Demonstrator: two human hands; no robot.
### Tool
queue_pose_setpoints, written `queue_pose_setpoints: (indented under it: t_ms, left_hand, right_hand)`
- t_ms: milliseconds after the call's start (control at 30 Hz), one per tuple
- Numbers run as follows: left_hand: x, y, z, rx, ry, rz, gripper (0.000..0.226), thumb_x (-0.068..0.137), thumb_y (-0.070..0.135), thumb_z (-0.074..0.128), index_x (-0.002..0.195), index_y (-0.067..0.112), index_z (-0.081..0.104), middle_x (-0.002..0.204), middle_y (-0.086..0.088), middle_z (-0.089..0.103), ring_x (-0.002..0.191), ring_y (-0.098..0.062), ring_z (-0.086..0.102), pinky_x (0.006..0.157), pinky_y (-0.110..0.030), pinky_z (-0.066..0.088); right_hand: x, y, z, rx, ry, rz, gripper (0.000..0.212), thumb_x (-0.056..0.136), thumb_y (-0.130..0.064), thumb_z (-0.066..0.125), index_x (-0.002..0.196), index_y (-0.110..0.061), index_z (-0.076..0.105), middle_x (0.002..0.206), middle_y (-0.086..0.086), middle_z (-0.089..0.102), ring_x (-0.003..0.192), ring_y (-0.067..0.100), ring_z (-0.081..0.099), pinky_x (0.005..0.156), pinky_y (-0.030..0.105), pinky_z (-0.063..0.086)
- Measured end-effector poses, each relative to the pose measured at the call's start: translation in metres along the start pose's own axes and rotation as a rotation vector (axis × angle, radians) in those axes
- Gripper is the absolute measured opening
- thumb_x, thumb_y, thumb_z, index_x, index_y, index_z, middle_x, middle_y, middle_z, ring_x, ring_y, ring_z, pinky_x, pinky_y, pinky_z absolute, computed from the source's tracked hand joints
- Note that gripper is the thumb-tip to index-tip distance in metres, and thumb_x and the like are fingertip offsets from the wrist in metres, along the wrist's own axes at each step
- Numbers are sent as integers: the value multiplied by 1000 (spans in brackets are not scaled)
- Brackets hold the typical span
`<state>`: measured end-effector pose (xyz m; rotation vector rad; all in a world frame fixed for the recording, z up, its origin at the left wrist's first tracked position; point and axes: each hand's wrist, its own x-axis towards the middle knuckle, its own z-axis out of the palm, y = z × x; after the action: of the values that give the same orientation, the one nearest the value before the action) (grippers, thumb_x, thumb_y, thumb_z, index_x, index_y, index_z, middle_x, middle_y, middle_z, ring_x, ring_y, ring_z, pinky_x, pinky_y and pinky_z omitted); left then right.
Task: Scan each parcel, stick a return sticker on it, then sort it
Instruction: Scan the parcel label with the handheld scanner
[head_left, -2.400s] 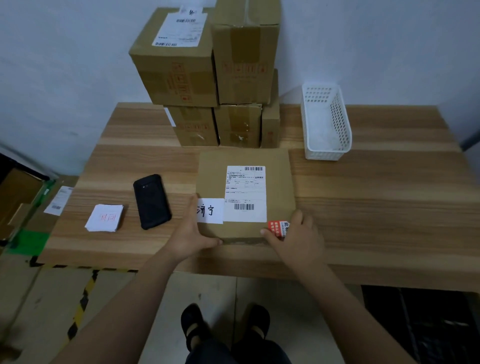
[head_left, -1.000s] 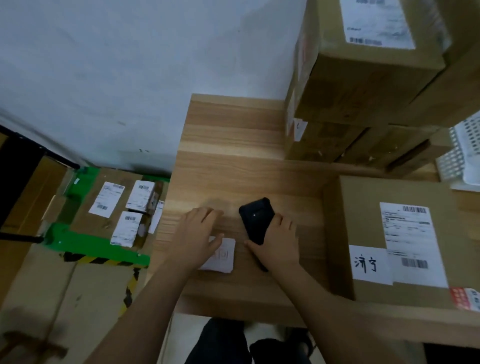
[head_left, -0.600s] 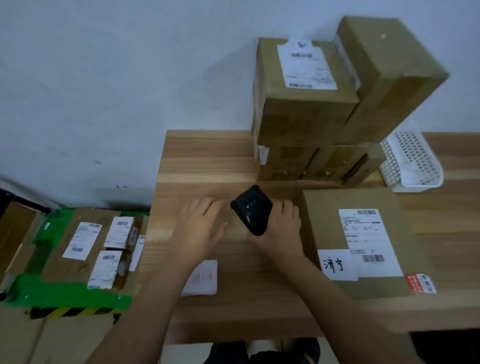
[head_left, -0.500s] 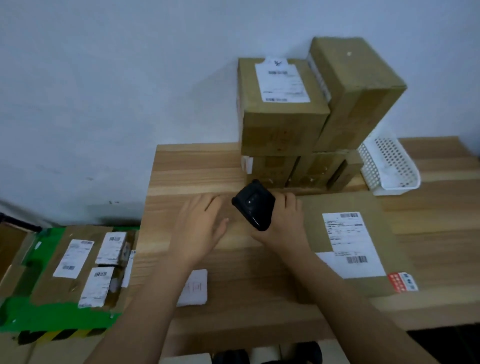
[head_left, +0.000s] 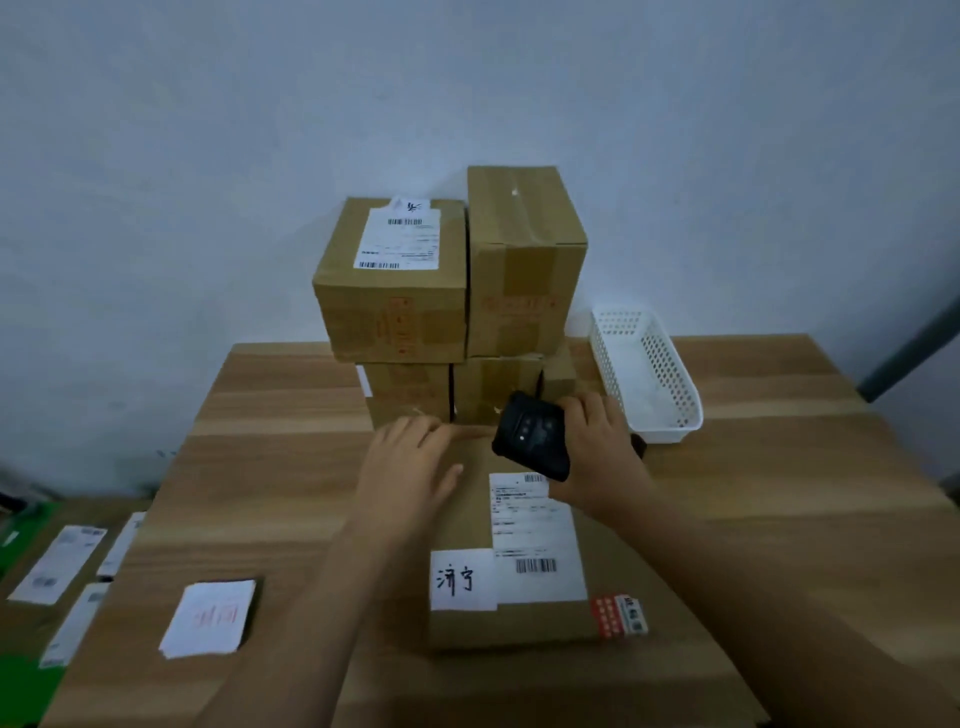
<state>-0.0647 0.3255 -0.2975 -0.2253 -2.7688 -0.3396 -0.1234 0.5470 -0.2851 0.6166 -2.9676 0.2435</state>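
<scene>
Nearest on table (head_left: 779, 519): 1 sticker pad (head_left: 208, 618), 1 parcel (head_left: 511, 626). L hand (head_left: 410, 467) flat, fingers straight, on parcel top; R hand (head_left: 597, 457) gripping 1 scanner (head_left: 530, 441) over it. Behind: 5 stacked boxes (head_left: 395, 322), 1 white basket (head_left: 665, 434), contents unclear.

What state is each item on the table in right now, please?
scanner: gripped by right hand, above the parcel's far end.
parcel: lying flat, label up, left hand open over its far edge.
sticker stack: lying untouched, left of parcel.
stacked boxes: taped shut, piled.
basket: upright.
</scene>
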Motion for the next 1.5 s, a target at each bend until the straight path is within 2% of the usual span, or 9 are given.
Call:
queue_pose_setpoints:
  t_ms: [167, 333, 433, 667, 800, 933, 1200, 1367, 1500]
  left_hand:
    - [1, 38, 17, 68, -58, -70, 42, 81, 36, 72, 119, 25, 60, 112, 5, 60, 105, -17, 55, 90, -33, 44]
    - [-6, 67, 27, 147, -40, -42, 46, 55, 21, 89, 96, 16, 66, 93, -1, 65, 84, -25, 62, 68, -35, 47]
    - [-9, 74, 33, 158, -49, -77, 42, 61, 27, 87, 96, 17, 65, 97, -1, 65, 88, -25, 61, 71, -37, 47]
    - [-16, 82, 31, 140, -70, -152, 49, 69, 31, 83, 113, 19, 66, 108, 1, 66, 99, -23, 61, 85, -38, 48]
    - [-19, 84, 29, 130, -39, -161, 52, 63, 29, 87, 110, 18, 67, 101, 0, 67, 92, -23, 63, 80, -39, 50]
    - [-22, 83, 32, 127, -21, -154, 53, 62, 29, 87, 110, 18, 67, 100, 1, 66, 91, -24, 62, 79, -39, 50]
    - [-27, 73, 27, 147, 30, -169, 55, 54, 24, 90, 104, 17, 67, 96, 0, 65, 84, -24, 62, 72, -37, 49]
    - [-39, 50, 14, 125, 106, -221, 45, 67, 26, 84, 108, 16, 66, 98, 0, 63, 86, -23, 59, 76, -36, 46]
    - [-48, 25, 6, 112, 135, -242, 40, 75, 28, 76, 111, 16, 65, 99, 0, 63, 87, -23, 58, 76, -36, 45]
  right_hand:
    - [3, 45, -18, -225, -72, -236, 58, 65, -19, 77, 116, -11, 50, 112, 9, 48, 101, 26, 45, 87, 33, 41]
    - [8, 58, -51, -511, -82, -587, 44, 79, -15, 65, 120, -8, 49, 120, 12, 49, 110, 28, 45, 97, 37, 39]
    - [11, 55, -60, -654, -47, -762, 38, 84, -17, 58, 120, -7, 49, 120, 11, 49, 109, 29, 46, 99, 38, 38]
    - [28, 47, -71, -646, 20, -930, 31, 75, -14, 70, 105, -9, 65, 108, 8, 63, 100, 26, 58, 90, 34, 47]
    - [30, 45, -72, -634, 44, -999, 31, 78, -9, 41, 95, -7, 66, 101, 9, 64, 95, 27, 60, 89, 36, 51]
    - [36, 47, -67, -613, 130, -1054, 18, 76, -9, 52, 87, -8, 66, 95, 9, 64, 89, 27, 60, 86, 36, 52]
    - [29, 46, -69, -493, -41, -765, 55, 80, -16, 68, 129, -11, 44, 129, 9, 44, 119, 27, 39, 101, 35, 34]
    - [28, 33, -45, 46, -181, -334, 87, 57, -42, 82, 131, -20, 43, 120, 2, 39, 110, 20, 33, 92, 32, 40]
    - [22, 9, -26, 350, -156, -108, 86, 53, -42, 85, 126, -21, 44, 113, -2, 39, 108, 18, 34, 82, 30, 37]
